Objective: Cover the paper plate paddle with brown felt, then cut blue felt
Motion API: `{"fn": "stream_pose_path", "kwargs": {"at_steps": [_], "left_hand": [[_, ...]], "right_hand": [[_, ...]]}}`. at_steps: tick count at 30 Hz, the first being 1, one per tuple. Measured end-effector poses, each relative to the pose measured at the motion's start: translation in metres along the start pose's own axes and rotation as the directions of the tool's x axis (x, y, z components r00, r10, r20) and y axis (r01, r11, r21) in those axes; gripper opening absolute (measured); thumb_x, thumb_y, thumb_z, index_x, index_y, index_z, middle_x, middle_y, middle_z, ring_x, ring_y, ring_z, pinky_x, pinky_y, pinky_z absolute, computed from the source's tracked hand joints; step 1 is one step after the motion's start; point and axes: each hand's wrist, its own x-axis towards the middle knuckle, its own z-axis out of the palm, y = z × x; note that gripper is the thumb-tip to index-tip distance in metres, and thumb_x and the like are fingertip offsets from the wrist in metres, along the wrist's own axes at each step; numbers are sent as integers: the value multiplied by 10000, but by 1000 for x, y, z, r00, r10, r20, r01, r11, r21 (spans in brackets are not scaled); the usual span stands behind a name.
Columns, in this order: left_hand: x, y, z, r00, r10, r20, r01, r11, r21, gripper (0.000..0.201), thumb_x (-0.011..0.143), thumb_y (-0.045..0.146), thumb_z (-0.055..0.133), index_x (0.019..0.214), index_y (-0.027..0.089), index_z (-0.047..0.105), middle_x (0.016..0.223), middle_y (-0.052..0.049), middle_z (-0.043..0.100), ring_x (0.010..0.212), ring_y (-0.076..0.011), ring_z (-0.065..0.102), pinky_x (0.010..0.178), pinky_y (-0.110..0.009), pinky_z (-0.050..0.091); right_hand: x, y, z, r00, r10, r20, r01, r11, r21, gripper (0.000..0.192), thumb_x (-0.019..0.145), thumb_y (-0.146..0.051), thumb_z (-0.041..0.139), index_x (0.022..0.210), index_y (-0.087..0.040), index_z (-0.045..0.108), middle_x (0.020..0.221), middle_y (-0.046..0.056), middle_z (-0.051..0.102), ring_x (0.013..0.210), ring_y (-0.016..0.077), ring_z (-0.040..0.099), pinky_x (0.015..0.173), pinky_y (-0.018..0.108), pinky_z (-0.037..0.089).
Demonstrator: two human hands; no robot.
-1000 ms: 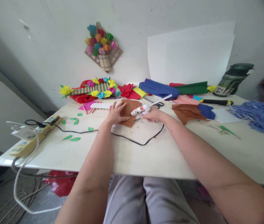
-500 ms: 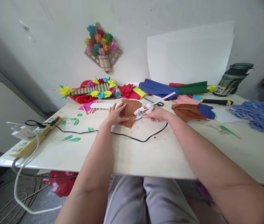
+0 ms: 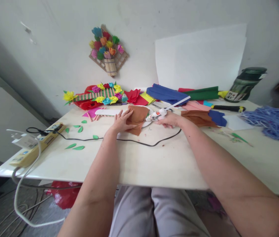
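A piece of brown crepe paper (image 3: 139, 115) lies over a white guitar-shaped card, whose pale narrow neck (image 3: 107, 112) sticks out to the left. My left hand (image 3: 122, 121) rests on the paper's left side with its fingers spread, the thumb along the lower part. In my right hand (image 3: 169, 120) is a white hot glue gun (image 3: 157, 114), a long glue stick (image 3: 177, 103) jutting from its back. Its nozzle points left at the paper's right edge; whether it touches cannot be made out. My right fingers are wrapped round the handle, partly hidden.
The gun's black cord (image 3: 139, 143) crosses the table to a power strip (image 3: 36, 148) at left. Green paper leaves (image 3: 79, 147) lie nearby. Behind are a flower-trimmed guitar craft (image 3: 87, 96), rolled crepe paper (image 3: 167, 93) and a dark bottle (image 3: 245, 84). Blue strands (image 3: 272, 123) lie right.
My right hand has shifted slightly right with the glue gun, drawing its nozzle toward the brown paper's right edge. The cord has shifted with it. My left hand stays on the paper.
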Motion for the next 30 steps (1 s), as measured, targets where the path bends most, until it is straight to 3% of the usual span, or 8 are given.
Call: {"fn": "stream_pose_path", "kwargs": {"at_steps": [7, 11, 15, 18, 20, 25, 30], "left_hand": [[-3, 5, -2, 1000, -1, -19, 1, 1000, 11, 889, 669, 643, 578, 1438, 368, 225, 1526, 14, 192, 1384, -380, 85, 1076, -580, 88], [-3, 4, -5, 994, 38, -101, -38, 999, 8, 903, 654, 589, 624, 1437, 350, 244, 1547, -8, 84, 1383, -388, 72, 1072, -578, 123], [-2, 1, -9, 982, 93, -166, -96, 995, -6, 641, 703, 413, 614, 1321, 338, 466, 1544, 38, 87, 1394, -354, 41, 1079, -558, 155], [-2, 2, -12, 973, 86, -215, -93, 995, -22, 343, 753, 271, 511, 1050, 318, 675, 1513, 109, 196, 1400, -306, 56, 1110, -506, 152], [-2, 5, -12, 971, 66, -229, -77, 996, -41, 297, 769, 231, 462, 900, 297, 720, 1493, 133, 243, 1400, -287, 74, 1124, -481, 147], [-1, 8, -7, 964, 92, -250, -101, 995, -22, 186, 739, 376, 591, 800, 259, 723, 1482, 82, 294, 1392, -320, 83, 1123, -498, 141], [-1, 12, -1, 964, 85, -252, -96, 995, -34, 287, 712, 505, 634, 773, 235, 709, 1493, 32, 280, 1393, -348, 49, 1096, -552, 145]], "right_hand": [[-2, 2, -5, 1000, 9, -20, -8, 1000, 17, 274, 673, -353, 710, 633, -155, 525, 433, -29, 524, 281, 46, 378, 287, 177, 293], [-6, 2, -8, 999, -9, -44, 12, 998, 70, 279, 682, -366, 697, 620, -150, 531, 440, -18, 537, 293, 47, 386, 298, 179, 290], [-8, -2, -6, 996, -63, -70, 74, 983, 166, 262, 685, -353, 684, 614, -152, 531, 437, -28, 532, 291, 43, 375, 304, 182, 284], [-7, -3, -2, 990, -91, -111, 112, 973, 202, 260, 688, -346, 676, 598, -153, 527, 435, -31, 528, 289, 39, 371, 308, 179, 284], [-5, -3, 0, 985, -111, -129, 137, 966, 217, 255, 691, -332, 669, 586, -154, 519, 431, -34, 522, 284, 36, 363, 304, 178, 277], [-4, -3, 3, 978, -118, -170, 158, 956, 245, 256, 683, -322, 675, 575, -157, 512, 422, -39, 510, 278, 38, 360, 290, 180, 275], [-3, -3, 4, 982, -112, -152, 149, 954, 259, 246, 689, -316, 683, 602, -155, 518, 430, -36, 520, 287, 42, 373, 292, 181, 285]]}}
